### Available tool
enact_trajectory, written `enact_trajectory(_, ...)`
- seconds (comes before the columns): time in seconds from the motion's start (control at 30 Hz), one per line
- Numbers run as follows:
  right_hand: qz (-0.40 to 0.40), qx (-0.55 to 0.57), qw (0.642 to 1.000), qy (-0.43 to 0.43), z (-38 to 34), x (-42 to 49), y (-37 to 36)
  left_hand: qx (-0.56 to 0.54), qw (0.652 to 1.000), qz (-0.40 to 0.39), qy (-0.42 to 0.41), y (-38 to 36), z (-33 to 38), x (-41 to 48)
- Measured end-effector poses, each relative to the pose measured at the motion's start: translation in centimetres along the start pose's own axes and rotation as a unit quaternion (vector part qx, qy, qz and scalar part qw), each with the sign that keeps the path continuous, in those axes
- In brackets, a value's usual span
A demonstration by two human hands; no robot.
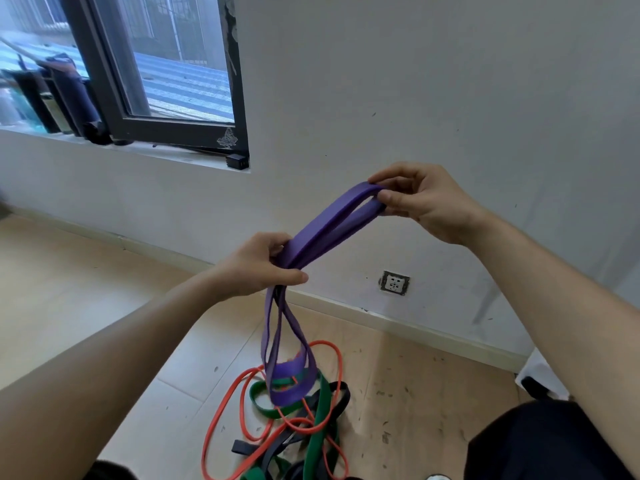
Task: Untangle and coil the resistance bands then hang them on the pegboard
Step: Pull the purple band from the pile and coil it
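I hold a purple resistance band (329, 226) in the air with both hands. My right hand (426, 206) pinches its upper folded end between thumb and fingers. My left hand (263, 261) grips the doubled strands lower down. Below my left hand, loops of the purple band hang to just above the floor. Under them lies a tangled pile: an orange band (225, 403), a green band (317, 441) and a black band (277, 445), all crossing one another. No pegboard is in view.
A white wall with a wall socket (394, 283) stands ahead. A dark-framed window (166, 126) is at upper left, with dark items on its sill. The floor (104, 289) is pale tile. A white object (540, 372) sits at the right edge.
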State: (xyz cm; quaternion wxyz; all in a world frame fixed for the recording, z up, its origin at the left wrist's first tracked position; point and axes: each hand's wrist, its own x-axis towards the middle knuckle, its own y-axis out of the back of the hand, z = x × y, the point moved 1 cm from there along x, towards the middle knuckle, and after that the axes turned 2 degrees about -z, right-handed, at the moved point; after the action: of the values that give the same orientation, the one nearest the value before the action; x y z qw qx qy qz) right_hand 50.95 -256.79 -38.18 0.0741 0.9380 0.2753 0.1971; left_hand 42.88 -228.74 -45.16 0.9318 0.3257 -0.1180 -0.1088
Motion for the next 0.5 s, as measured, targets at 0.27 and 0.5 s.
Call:
enact_trajectory(0.27,-0.187,-0.222,0.935,-0.202,4.1,-1.1,-0.6,-0.032,0.999,0.02,-0.014,1.0,-0.2,-0.9)
enact_trajectory(0.5,-0.2,-0.273,0.937,-0.088,1.7,-0.4,-7.4,-0.013,0.999,-0.023,-0.024,0.5,0.2,-1.1)
